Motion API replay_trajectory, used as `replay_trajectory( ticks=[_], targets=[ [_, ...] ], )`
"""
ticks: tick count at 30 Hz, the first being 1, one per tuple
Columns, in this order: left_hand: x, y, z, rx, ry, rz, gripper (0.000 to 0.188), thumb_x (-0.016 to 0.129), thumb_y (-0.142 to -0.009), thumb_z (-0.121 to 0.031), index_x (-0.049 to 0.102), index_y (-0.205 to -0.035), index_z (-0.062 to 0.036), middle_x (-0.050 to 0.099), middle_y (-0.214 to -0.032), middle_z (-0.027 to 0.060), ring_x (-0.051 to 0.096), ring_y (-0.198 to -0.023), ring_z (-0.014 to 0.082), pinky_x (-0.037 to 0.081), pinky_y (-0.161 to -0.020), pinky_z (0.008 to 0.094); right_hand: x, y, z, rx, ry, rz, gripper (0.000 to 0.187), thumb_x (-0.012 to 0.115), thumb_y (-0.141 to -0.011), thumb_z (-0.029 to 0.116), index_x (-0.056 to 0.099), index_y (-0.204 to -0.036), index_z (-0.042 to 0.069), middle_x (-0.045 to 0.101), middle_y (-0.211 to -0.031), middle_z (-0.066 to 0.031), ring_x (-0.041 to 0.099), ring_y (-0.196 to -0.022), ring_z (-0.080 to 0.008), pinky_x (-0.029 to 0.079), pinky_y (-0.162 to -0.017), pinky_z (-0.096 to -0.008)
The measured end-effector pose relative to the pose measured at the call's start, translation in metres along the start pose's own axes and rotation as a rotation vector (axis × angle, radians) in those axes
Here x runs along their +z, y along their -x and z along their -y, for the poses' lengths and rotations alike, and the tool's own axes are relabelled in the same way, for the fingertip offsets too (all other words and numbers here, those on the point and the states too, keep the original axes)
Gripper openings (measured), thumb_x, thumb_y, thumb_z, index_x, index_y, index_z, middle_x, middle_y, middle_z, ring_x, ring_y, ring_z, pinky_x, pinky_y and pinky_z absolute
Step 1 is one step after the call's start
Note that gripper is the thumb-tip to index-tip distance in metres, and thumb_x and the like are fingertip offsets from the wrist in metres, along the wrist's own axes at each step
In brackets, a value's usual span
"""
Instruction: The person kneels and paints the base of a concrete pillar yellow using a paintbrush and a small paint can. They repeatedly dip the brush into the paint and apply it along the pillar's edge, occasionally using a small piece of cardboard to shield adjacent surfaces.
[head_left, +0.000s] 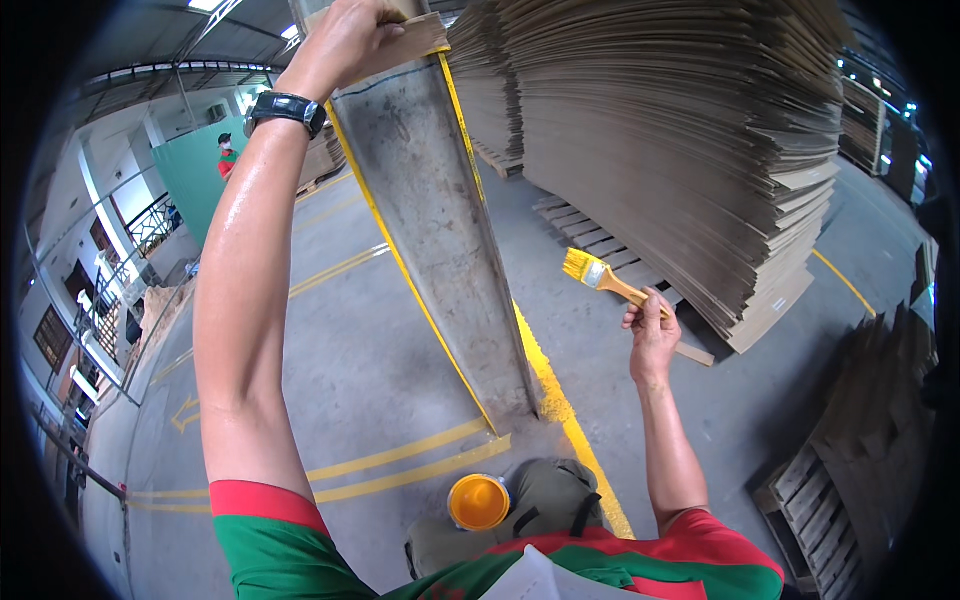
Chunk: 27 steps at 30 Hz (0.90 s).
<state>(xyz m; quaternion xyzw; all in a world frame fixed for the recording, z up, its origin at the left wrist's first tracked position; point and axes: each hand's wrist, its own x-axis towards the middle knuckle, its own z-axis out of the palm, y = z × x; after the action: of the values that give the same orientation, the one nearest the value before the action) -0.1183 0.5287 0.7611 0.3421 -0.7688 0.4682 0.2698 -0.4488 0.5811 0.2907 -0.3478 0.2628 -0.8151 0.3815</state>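
A grey steel column (420,190) with yellow-painted edges rises from the floor in front of me. High up, my left hand (347,38) is closed on a flat piece of cardboard (412,48), pressed across the column's face; yellow paint marks the cardboard's edge. My right hand (654,335) grips the wooden handle of a paintbrush (607,276) out to the right, apart from the column. Its bristles are loaded with yellow paint and point left. A small paint bucket (478,502) with yellow-orange paint inside sits low by my legs.
Tall stacks of cardboard sheets (650,150) stand on wooden pallets (590,228) at the right. Another pallet (815,515) with sheets is at the lower right. Yellow lines (555,400) mark the floor. A distant person (226,158) stands by a green partition (185,175).
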Motion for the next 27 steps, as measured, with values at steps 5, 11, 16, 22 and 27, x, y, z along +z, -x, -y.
replay_trajectory(
  ticks=[5,11,16,22,27],
  targets=[
    [-0.005,-0.005,0.0,-0.058,0.028,0.079,0.022,0.074,-0.085,-0.016,0.079,-0.1,-0.0023,0.073,-0.094,0.0222,0.073,-0.087,0.0367,0.058,-0.078,0.043,-0.005,0.0,-0.001,0.027,-0.002,-0.006,0.037,0.06,-0.107,0.029,0.063,-0.127,-0.001,0.067,-0.09,-0.009,0.063,-0.077,-0.0145,0.054,-0.066,-0.0295],
    [-0.013,-0.005,0.0,-0.055,0.08,0.105,0.023,0.073,-0.085,-0.014,0.078,-0.103,-0.002,0.074,-0.095,0.0223,0.074,-0.089,0.0354,0.058,-0.081,0.0409,-0.008,-0.001,-0.001,0.007,0.008,-0.001,0.036,0.06,-0.107,0.03,0.064,-0.126,-0.001,0.067,-0.09,-0.0085,0.062,-0.076,-0.0143,0.054,-0.067,-0.0294],
    [-0.012,-0.004,0.003,-0.07,0.069,0.104,0.023,0.073,-0.085,-0.012,0.078,-0.104,-0.0011,0.074,-0.097,0.022,0.075,-0.09,0.035,0.058,-0.081,0.0404,-0.013,-0.002,-0.003,0.006,0.015,0.004,0.036,0.06,-0.107,0.03,0.064,-0.125,0.0,0.067,-0.09,-0.0084,0.062,-0.075,-0.0144,0.054,-0.067,-0.0296],
    [-0.037,0.003,-0.019,-0.154,0.118,0.116,0.023,0.072,-0.087,-0.011,0.077,-0.106,-0.0002,0.075,-0.097,0.0222,0.076,-0.089,0.0317,0.058,-0.082,0.0392,-0.008,0.0,0.002,0.01,-0.009,-0.014,0.035,0.061,-0.106,0.029,0.065,-0.124,-0.001,0.067,-0.089,-0.0083,0.062,-0.075,-0.0144,0.053,-0.066,-0.0291],
    [-0.085,0.051,-0.045,-0.156,0.121,-0.075,0.018,0.068,-0.094,-0.007,0.078,-0.109,-0.0075,0.079,-0.097,0.0101,0.073,-0.081,0.0181,0.061,-0.077,0.0289,0.006,0.007,0.014,-0.012,0.021,0.082,0.036,0.057,-0.108,0.029,0.063,-0.124,-0.003,0.064,-0.089,-0.0075,0.06,-0.075,-0.0142,0.049,-0.068,-0.0282]
  ],
)
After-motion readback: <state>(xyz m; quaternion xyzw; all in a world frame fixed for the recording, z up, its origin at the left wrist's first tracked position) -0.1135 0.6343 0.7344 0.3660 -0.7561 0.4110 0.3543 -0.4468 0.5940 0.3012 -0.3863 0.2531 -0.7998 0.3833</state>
